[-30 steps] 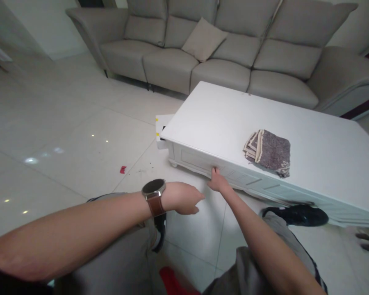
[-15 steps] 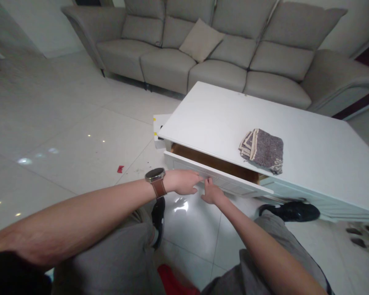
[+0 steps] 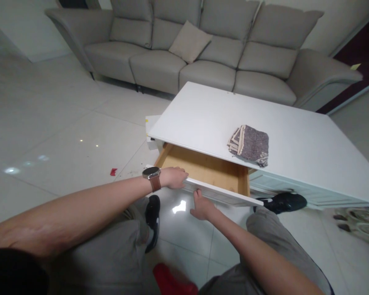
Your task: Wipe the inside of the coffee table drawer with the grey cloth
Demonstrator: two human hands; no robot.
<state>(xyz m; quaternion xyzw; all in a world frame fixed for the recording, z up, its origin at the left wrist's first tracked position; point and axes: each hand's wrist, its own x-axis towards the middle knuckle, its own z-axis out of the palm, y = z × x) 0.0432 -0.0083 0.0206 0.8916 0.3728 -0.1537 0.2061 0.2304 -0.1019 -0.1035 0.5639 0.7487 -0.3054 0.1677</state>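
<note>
Clock positions are read about the drawer as dial centre; a grey sofa [image 3: 160, 70] spans the scene from 11 to 1 o'clock; before it stands a white bench [image 3: 295, 135], extending towards 2 o'clock; the drawer [image 3: 209, 167] projects from the bench's near long side, with its pale wooden interior exposed; a beige cushion [image 3: 190, 41] leans on the sofa at 12 o'clock; a folded grey-brown cloth [image 3: 252, 143] lies on the bench at 2 o'clock; black shoes [image 3: 287, 202] appear at 4 and 8 o'clock; the left hand [image 3: 173, 177], at 9 o'clock, lies over the drawer front's upper edge, fingers close together; the right hand [image 3: 202, 206], at 6 o'clock, sets its fingertips against the outer face, thumb held apart; whether either hand pinches anything cannot be told; a wristwatch [image 3: 153, 178] encircles the left wrist; a red scrap [image 3: 113, 172] lies on the floor, farther out at 9 o'clock.
</note>
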